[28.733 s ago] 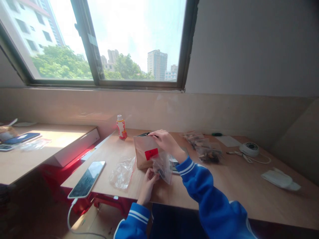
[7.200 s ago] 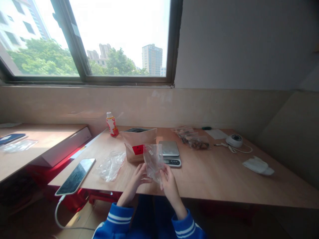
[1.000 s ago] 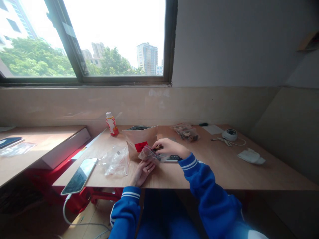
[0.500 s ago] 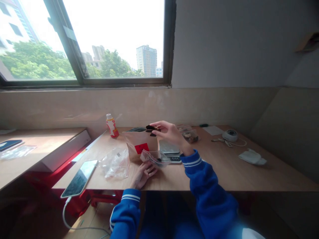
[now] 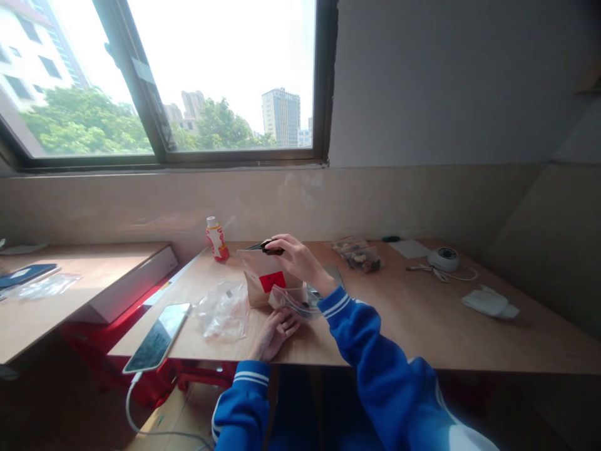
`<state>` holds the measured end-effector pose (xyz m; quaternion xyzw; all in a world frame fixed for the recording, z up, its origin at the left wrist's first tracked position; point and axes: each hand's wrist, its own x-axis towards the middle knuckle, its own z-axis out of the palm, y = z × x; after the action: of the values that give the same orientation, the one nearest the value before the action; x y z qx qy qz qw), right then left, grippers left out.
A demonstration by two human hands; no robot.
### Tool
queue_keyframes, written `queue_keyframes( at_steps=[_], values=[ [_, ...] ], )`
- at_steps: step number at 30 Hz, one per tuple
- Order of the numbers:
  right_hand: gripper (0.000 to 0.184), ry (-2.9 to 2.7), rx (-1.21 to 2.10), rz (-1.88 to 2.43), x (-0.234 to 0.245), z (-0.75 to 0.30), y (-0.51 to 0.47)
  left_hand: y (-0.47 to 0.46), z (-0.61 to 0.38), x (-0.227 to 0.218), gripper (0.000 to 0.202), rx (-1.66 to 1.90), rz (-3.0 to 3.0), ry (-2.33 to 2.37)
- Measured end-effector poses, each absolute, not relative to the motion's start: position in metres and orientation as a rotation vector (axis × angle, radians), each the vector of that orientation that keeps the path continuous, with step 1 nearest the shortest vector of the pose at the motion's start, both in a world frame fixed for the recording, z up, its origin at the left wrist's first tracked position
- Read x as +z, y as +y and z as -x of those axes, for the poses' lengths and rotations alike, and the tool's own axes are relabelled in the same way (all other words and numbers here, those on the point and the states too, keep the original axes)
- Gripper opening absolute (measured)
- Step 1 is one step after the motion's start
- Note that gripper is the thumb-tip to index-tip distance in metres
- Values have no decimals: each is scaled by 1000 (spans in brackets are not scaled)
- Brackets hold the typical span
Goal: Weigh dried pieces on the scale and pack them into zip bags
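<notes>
Right hand [image 5: 300, 260] pinching dark pieces [image 5: 271, 248] at the mouth of the paper bag [image 5: 256, 283]

Well to the left of the paper bag, a second desk [image 5: 117, 266] carries a dark phone [image 5: 25, 275] and a clear wrapper [image 5: 54, 285]. Nearer, to the bag's front left, a large phone [image 5: 157, 338] lies at the edge of the main desk [image 5: 399, 326] with a white cable [image 5: 129, 404] plugged in. A drink bottle [image 5: 217, 240] stands upright behind and left of the bag, and a crumpled plastic bag [image 5: 223, 311] lies just in front and to its left. The paper bag itself stands upright and open, its red label facing the person. The left hand [image 5: 276, 333] rests before it, fingers loosely curled against a zip bag [image 5: 295, 302]; I cannot tell whether they grip it. That zip bag lies at the paper bag's front right, with something dark inside. The right hand is nearly closed, thumb and fingers around the dark pieces at the paper bag's rim. Right of the bag, partly behind the sleeve, is a scale [image 5: 337, 274]. Farther right of it lie filled bags [image 5: 359, 255], a sheet of paper [image 5: 409, 248], a white camera [image 5: 444, 259] and a white bundle [image 5: 489, 303].
</notes>
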<state>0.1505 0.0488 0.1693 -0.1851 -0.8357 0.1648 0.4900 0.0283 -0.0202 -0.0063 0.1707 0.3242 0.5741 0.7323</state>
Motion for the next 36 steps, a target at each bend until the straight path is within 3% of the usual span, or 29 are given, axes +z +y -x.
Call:
queue_keyframes(
  at_steps=[9,18,23,28,33,36],
  values=[
    [31,-2091,447,489,176,-152,52,-17,-26,-15,15,1260,-372,682],
    [40,-2301,154,808,176,-143,50,-17,-26,-13,16,1265,-343,706],
    [23,-2255,279,825,172,-144,53,-16,-26,-13,15,1260,-352,693],
    [24,-2286,355,691,171,-146,51,-16,-26,-13,14,1255,-357,694],
    [28,-1871,612,533,168,-163,37,-15,-26,-15,18,1263,-381,682],
    [22,-1799,948,518,156,-185,28,-14,-26,-17,25,1271,-421,649]
  ],
)
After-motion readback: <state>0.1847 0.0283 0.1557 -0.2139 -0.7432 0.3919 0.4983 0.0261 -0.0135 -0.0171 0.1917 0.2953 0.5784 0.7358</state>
